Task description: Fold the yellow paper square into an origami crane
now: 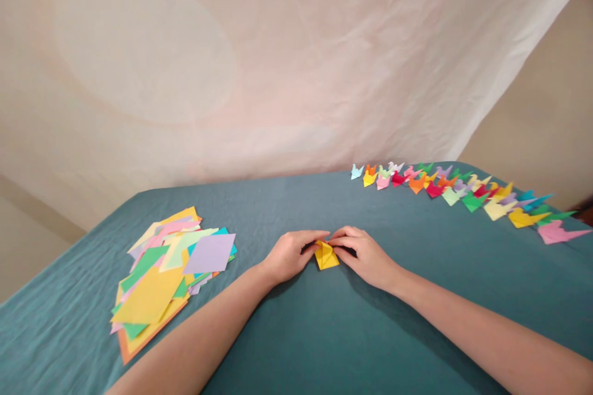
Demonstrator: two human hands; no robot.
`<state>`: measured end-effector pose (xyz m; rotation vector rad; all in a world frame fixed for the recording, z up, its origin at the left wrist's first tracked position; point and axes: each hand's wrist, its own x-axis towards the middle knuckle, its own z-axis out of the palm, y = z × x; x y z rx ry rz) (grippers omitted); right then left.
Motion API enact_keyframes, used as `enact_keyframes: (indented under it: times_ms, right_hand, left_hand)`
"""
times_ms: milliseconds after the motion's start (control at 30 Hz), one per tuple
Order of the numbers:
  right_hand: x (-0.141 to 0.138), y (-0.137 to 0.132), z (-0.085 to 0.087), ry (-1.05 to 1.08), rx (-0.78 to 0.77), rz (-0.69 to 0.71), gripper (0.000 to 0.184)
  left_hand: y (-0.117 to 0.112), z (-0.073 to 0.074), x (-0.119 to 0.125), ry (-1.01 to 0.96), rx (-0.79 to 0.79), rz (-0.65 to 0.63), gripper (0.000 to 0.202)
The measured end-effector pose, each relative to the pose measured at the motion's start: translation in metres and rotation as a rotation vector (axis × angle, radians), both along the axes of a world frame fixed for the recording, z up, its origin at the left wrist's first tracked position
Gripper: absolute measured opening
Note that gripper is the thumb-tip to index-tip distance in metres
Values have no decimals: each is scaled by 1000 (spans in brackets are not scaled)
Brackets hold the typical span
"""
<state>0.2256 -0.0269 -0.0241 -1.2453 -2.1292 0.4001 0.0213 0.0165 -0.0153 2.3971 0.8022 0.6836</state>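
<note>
A small yellow piece of folded origami paper [327,257] lies on the table between my hands, one corner pointing toward me. My left hand [291,253] pinches its left and upper edge between thumb and fingers. From the other side, my right hand [362,253] grips the upper right edge, its fingertips almost meeting those of the left. Creases and a raised flap show on the paper's near face. Its far side is hidden behind my fingers.
Loose coloured paper sheets [151,296] are heaped at the left, a lilac square [210,253] on top. Rows of folded paper cranes [435,188] stand along the back right, a pink crane [558,232] nearest. A teal cloth [296,345] covers the table; a pale sheet [278,62] hangs behind.
</note>
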Motion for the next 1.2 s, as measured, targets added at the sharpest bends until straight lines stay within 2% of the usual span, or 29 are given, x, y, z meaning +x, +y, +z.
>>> enact_keyframes:
  times_ms: [233,400,567,633,767,967,1200]
  right_hand:
    - [1,2,0,-1,-14,11,21]
    - [1,2,0,7,-32,32,24]
    - [1,3,0,12,-56,20,18]
    - [1,4,-1,14,-56,14,16]
    - [0,4,-2,14,-46,4,16]
    - [-2,2,2,29,-48,21,23]
    - [0,3,2,37,-91,42,16]
  left_hand:
    - [0,2,2,-14,-8,118,33]
    - [-2,1,4,-16,15,116,33]
    - [-4,-5,6,-170,-109,185,15]
    - [-4,-5,6,-197,-102,212,9]
    - [-5,0,6,-164,-34,179,3]
    - [-8,5,5,-87,25,161,9]
    - [-9,3,7,-10,57,123,14]
